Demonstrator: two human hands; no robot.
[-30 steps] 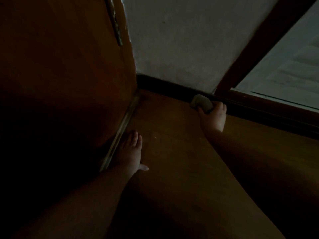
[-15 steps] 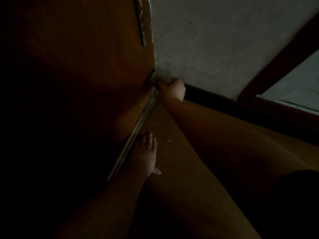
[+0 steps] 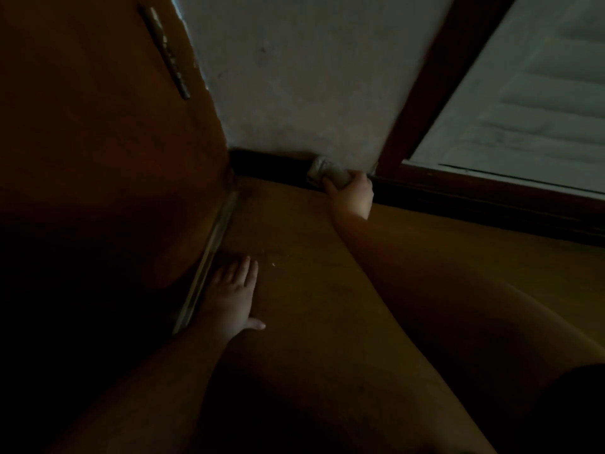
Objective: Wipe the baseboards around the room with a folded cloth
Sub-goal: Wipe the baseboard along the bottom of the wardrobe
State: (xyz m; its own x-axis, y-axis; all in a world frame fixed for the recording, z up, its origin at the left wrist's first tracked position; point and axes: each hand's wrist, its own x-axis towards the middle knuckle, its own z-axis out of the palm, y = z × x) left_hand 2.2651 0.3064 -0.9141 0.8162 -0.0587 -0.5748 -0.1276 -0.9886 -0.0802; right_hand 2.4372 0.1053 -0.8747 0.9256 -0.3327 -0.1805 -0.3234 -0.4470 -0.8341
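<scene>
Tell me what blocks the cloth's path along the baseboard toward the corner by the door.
Nothing visible does. The right hand presses the cloth on the baseboard, whose dark strip runs bare to the door. The left hand rests on the floor, clear of it.

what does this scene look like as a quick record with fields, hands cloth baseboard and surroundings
right hand: closed grip on the pale folded cloth, pressing it against the baseboard
left hand: open, flat on the floor, fingers spread
dark baseboard: runs along the foot of the grey-white plaster wall
cloth position: near the right end of this wall stretch, beside the dark wooden frame
brown wooden floor: small pale speck near the left hand
brown wooden door: on the left, meets the wall at the corner
lighting: dim
</scene>
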